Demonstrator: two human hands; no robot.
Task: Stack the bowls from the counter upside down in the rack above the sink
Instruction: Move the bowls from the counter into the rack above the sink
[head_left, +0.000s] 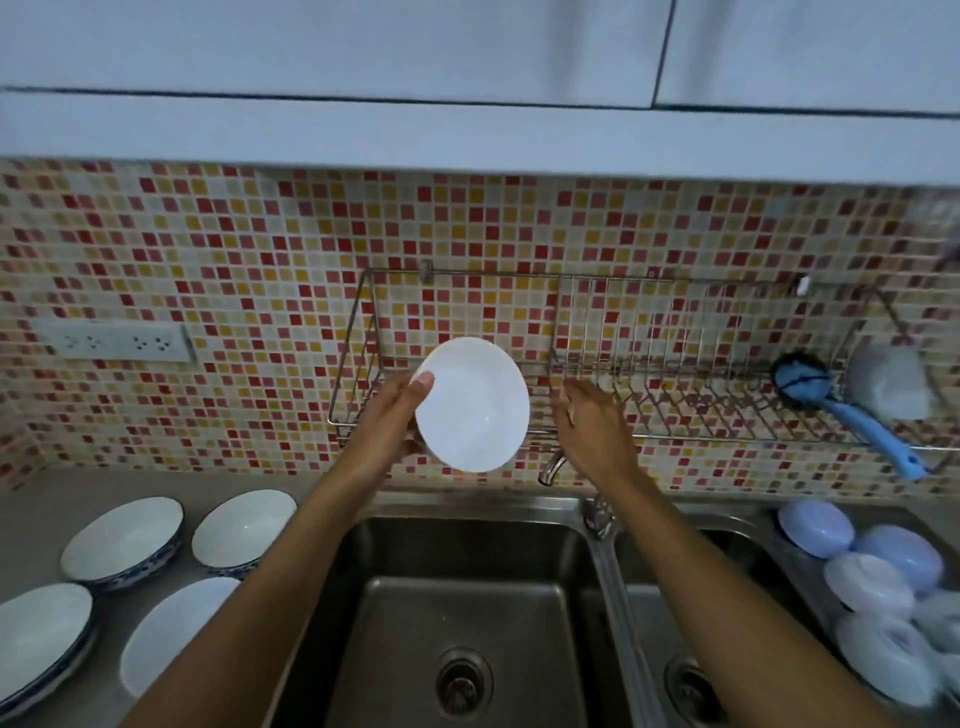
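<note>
Arms reach forward and up over the sink (467, 587), both extended toward the wire rack (649, 410) fixed to the mosaic-tiled wall. The left hand (395, 415) grips a white bowl (471, 404) at its left edge, thumb laid over the rim and the other fingers hidden behind it; the bowl is tilted on edge so that its hollow faces the camera, and it is held in front of the rack's left end, above the sink. The right hand (592, 421) is held up just right of the bowl, apart from it, palm turned inward with the fingers loosely spread and holding nothing. On the surface left of the sink four more bowls (122, 540) stand upright, close together. A blue-handled brush (831, 405) lies in the right part of the rack. Pale blue and white lids or dishes (872, 577) are piled beside the right basin.
</note>
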